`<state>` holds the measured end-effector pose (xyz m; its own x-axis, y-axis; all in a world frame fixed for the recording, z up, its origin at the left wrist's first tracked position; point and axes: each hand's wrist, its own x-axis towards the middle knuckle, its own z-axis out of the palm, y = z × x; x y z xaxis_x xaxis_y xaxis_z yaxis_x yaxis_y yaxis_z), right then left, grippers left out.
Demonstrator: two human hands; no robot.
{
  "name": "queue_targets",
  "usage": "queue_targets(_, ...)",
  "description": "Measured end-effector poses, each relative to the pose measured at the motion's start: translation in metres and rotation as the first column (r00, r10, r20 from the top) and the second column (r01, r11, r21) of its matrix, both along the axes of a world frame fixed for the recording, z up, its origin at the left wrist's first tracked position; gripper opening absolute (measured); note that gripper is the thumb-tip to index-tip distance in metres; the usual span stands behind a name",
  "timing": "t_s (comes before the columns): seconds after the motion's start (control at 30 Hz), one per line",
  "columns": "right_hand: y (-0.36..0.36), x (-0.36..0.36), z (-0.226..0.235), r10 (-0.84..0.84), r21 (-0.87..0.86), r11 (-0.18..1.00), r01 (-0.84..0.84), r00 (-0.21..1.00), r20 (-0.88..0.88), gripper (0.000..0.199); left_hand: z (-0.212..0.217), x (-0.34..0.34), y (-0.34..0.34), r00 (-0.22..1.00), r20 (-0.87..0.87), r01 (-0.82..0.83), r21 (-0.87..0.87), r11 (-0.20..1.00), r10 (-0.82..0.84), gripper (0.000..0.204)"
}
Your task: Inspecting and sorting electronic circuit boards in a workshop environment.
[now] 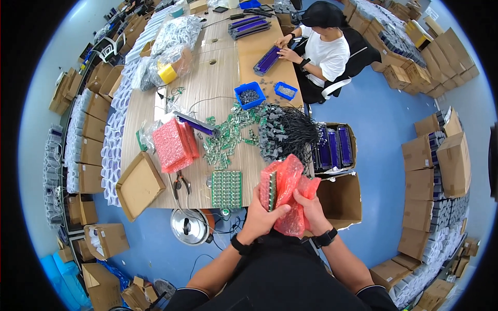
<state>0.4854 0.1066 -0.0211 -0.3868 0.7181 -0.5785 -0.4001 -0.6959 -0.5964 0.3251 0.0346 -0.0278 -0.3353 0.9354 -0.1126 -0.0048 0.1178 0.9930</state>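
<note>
In front of my body, above the table's near edge, I hold a red bubble-wrap bag (pixel 288 194) with the edges of a stack of green circuit boards (pixel 272 191) showing at its left side. My left hand (pixel 265 213) grips the boards through the wrap, thumb across the front. The loose right part of the wrap is pinched in my right hand (pixel 313 211). A green circuit board panel (pixel 226 189) lies flat on the table, left of my hands. Beyond it spreads a heap of small green boards (pixel 223 140), beside a bundle of black cables (pixel 295 129).
Red bubble-wrap packs (pixel 174 145), pliers (pixel 180 185) and a cardboard tray (pixel 139 185) lie to the left. Blue bins (pixel 249 95) stand farther back. Open cartons (pixel 340 199) sit right of the table. A co-worker (pixel 327 52) handles a purple-faced unit (pixel 267 60) at the far right.
</note>
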Motion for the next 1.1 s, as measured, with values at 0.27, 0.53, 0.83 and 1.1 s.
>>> queue_targets(0.27,0.031,0.090,-0.019,-0.115,-0.050,0.993,0.110,0.989,-0.095,0.067,0.008,-0.060,-0.005,0.703,0.710,0.247,-0.206,0.947,-0.029,0.050)
queue_targets(0.53,0.005,0.172,-0.092,0.027,0.050,0.997,-0.054,0.905,0.424,0.036,0.014,-0.066,0.003,0.430,0.899,0.391,-0.099,0.915,-0.086,0.053)
queue_targets(0.83,-0.026,0.052,-0.140,0.027,-0.062,0.997,-0.052,0.936,-0.350,0.054,0.054,-0.004,0.038,0.572,0.704,0.614,-0.028,0.789,-0.421,0.062)
queue_targets(1.1,-0.040,0.076,-0.177,0.230,0.044,0.969,-0.242,0.828,-0.511,0.056,0.074,0.018,0.022,0.772,-0.570,0.276,-0.097,0.956,-0.281,0.080)
